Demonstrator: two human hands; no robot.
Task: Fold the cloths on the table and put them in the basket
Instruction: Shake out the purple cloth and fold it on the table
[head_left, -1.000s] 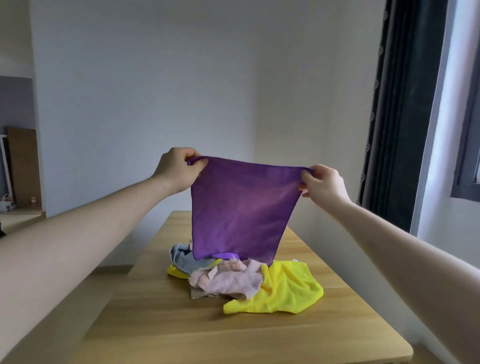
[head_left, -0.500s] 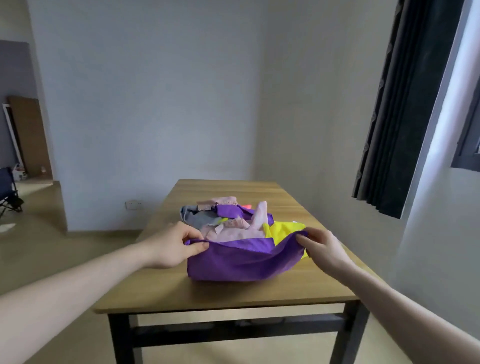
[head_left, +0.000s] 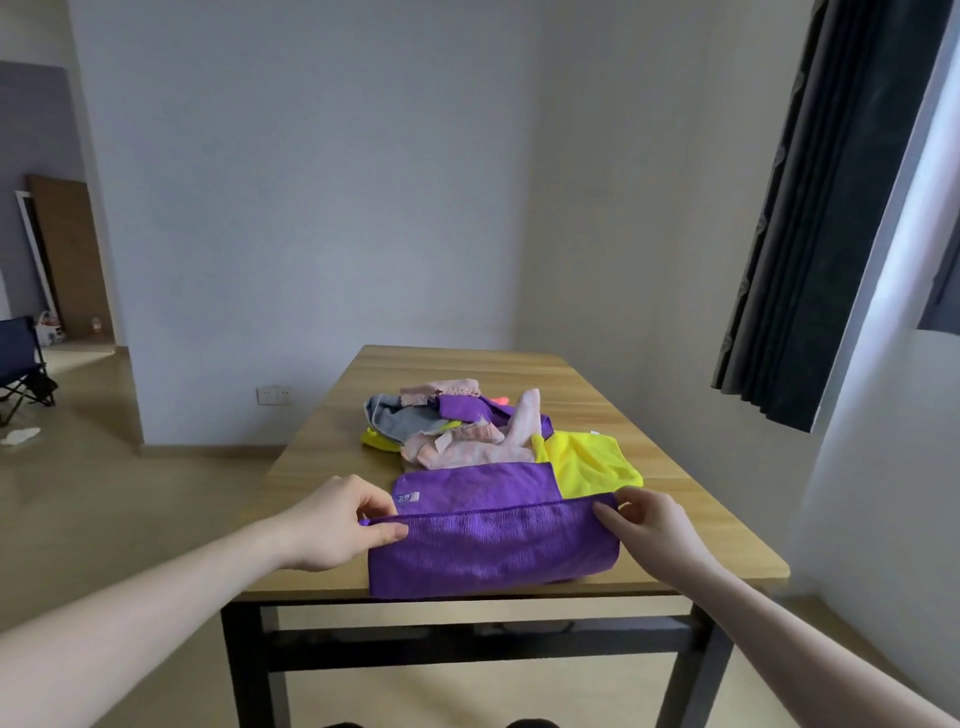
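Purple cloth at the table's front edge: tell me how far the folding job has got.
Done: nothing looks finished; no folded cloth lies set aside, and no basket is in view. In hand: the left hand and right hand pinch the corners of the purple cloth, doubled over at the table edge. Left: the pile behind, with a yellow cloth, pink cloths, and others.

Small white label (head_left: 408, 498) on purple cloth (head_left: 488, 551), print too small to read (blurred)

Soft, dim daylight enters from the window (head_left: 943, 270) at 3 o'clock; shadows are faint, no glare. Wide-angle bending curves the edges; focus is slightly soft.
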